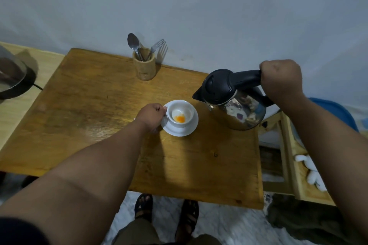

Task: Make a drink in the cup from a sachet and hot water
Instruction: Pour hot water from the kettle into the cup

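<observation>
The cup [180, 114] sits on its saucer [192, 128] near the middle of the table [89, 105], orange powder [179, 119] heaped at its bottom. Your left hand [152, 116] pinches the cup's handle, probably to steady it for pouring. Right of the cup, your right hand [281, 79] is clenched around the kettle [235, 101] handle, spout aimed at the cup but not yet over it. Behind the cup stands a cutlery holder [144, 66].

I see a white cup [180, 114] with a bright orange spot inside on a white saucer [191, 128], a mirror-silver kettle [235, 103] with black lid and handle, a honey-brown grained tabletop [89, 105], and a pale grey-blue wall [199, 6].
</observation>
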